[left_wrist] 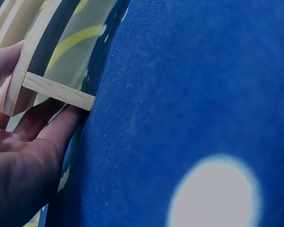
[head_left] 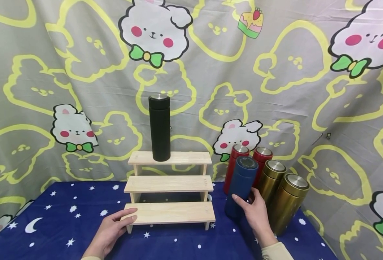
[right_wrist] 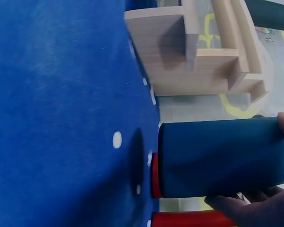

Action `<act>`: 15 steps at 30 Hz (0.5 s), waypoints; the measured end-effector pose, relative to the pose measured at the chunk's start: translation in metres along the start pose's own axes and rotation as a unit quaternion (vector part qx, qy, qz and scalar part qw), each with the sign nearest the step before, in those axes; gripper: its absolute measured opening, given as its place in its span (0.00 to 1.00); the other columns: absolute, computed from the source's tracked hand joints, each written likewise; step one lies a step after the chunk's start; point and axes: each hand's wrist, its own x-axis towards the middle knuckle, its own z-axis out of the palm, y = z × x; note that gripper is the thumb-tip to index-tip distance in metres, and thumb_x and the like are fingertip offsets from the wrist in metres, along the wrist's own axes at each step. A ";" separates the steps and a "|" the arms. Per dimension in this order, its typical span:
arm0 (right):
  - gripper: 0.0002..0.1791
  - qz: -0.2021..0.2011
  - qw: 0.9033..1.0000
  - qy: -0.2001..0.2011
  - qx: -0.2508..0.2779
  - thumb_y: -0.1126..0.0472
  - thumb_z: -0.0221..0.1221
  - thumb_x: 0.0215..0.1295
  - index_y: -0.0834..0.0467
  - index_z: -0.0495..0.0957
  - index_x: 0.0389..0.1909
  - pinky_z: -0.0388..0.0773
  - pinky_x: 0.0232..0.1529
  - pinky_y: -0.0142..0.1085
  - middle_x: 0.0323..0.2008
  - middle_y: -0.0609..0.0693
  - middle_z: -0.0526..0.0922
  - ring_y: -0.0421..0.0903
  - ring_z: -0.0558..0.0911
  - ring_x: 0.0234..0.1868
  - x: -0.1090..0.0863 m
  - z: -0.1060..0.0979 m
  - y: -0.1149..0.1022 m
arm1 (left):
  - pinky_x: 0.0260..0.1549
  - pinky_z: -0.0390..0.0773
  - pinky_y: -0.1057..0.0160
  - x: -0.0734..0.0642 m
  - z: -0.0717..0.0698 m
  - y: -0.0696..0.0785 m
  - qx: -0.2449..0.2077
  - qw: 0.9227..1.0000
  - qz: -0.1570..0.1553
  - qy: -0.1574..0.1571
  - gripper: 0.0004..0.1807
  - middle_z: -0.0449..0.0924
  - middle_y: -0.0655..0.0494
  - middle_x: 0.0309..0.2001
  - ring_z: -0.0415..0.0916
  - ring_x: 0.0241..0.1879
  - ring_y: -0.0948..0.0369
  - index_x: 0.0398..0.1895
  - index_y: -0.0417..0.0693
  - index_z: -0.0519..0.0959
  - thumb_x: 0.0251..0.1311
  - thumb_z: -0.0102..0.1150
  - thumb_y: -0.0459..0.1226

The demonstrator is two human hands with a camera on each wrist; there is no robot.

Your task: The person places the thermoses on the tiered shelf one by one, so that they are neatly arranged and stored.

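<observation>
A three-step wooden shelf (head_left: 168, 213) stands on the cloth. My left hand (head_left: 110, 229) grips the left end of its lowest step; in the left wrist view, the fingers (left_wrist: 61, 125) bend around the board and its leg. My right hand (head_left: 256, 213) holds a blue thermos bottle (head_left: 242, 187) nearly upright, right of the shelf. In the right wrist view a shadow lies apart from the thermos base (right_wrist: 199, 158), so it appears lifted off the cloth. A black thermos bottle (head_left: 160, 130) stands on the top step, near its middle.
Behind and right of the blue thermos stand two red thermoses (head_left: 231, 168) (head_left: 263, 154) and two gold ones (head_left: 273, 180) (head_left: 288, 202), close together. A dark blue cloth with white stars (head_left: 175, 245) covers the table. A patterned grey curtain (head_left: 97, 90) hangs behind.
</observation>
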 end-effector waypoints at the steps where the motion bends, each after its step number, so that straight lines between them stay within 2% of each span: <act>1: 0.42 0.000 1.000 -0.001 -0.001 0.53 0.70 0.60 0.67 0.60 0.67 0.66 0.62 0.56 0.63 0.68 0.69 0.62 0.70 0.62 0.000 -0.001 -0.002 | 0.56 0.72 0.44 0.000 0.000 0.000 0.000 1.000 -0.001 0.000 0.26 0.62 0.30 0.67 0.76 0.51 0.53 0.55 0.37 0.81 0.55 0.73 0.41; 7: 0.45 0.007 1.000 -0.008 -0.013 0.47 0.69 0.59 0.65 0.59 0.68 0.64 0.63 0.59 0.64 0.66 0.67 0.63 0.68 0.64 -0.003 -0.003 -0.015 | 0.57 0.71 0.43 0.000 0.000 0.001 0.002 1.000 -0.003 -0.001 0.26 0.61 0.30 0.67 0.75 0.52 0.52 0.55 0.37 0.81 0.55 0.73 0.41; 15: 0.45 -0.014 1.000 -0.004 -0.021 0.45 0.70 0.57 0.63 0.62 0.68 0.68 0.61 0.57 0.62 0.65 0.71 0.61 0.71 0.61 -0.005 -0.004 -0.024 | 0.57 0.70 0.43 0.000 0.000 0.001 0.003 1.000 -0.002 -0.003 0.26 0.62 0.30 0.67 0.75 0.52 0.52 0.55 0.37 0.81 0.55 0.72 0.42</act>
